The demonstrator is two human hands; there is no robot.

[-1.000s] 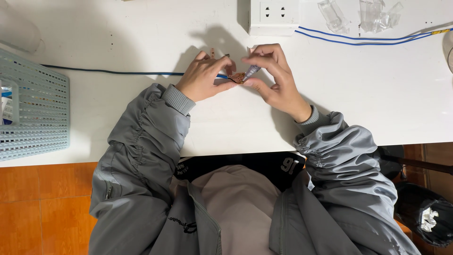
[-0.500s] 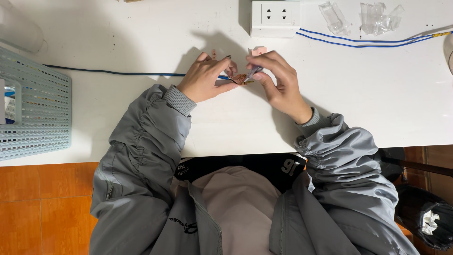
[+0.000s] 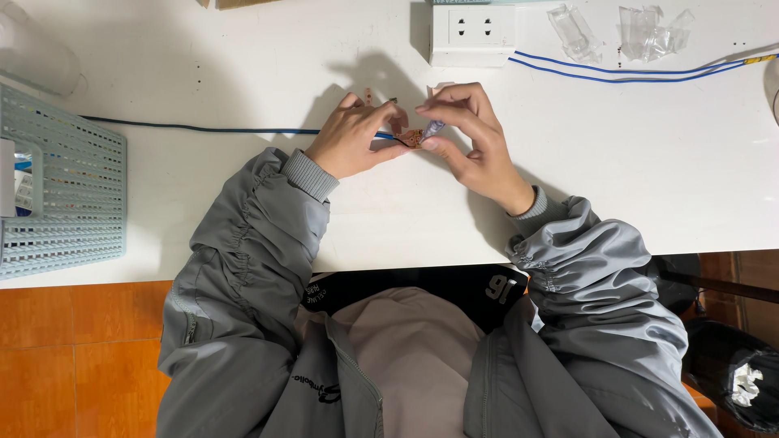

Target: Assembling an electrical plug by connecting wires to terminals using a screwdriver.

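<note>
My left hand (image 3: 353,138) rests on the white table (image 3: 649,178) and pinches the end of a blue cable (image 3: 203,129) that runs off to the left. Thin wires at that end meet a small brown circuit piece (image 3: 413,138) between my two hands. My right hand (image 3: 475,138) holds a small clear connector (image 3: 432,128) between thumb and fingertips, touching the brown piece. Both wrists wear grey jacket sleeves.
A white power strip (image 3: 473,34) stands at the back with two blue cables (image 3: 633,71) running right from it. Clear plastic bags (image 3: 649,32) lie at the back right. A pale blue perforated basket (image 3: 61,191) sits at the left edge.
Both hands shifted slightly toward the far side of the table; the fingers stay pinched around the cable end and the connector.
</note>
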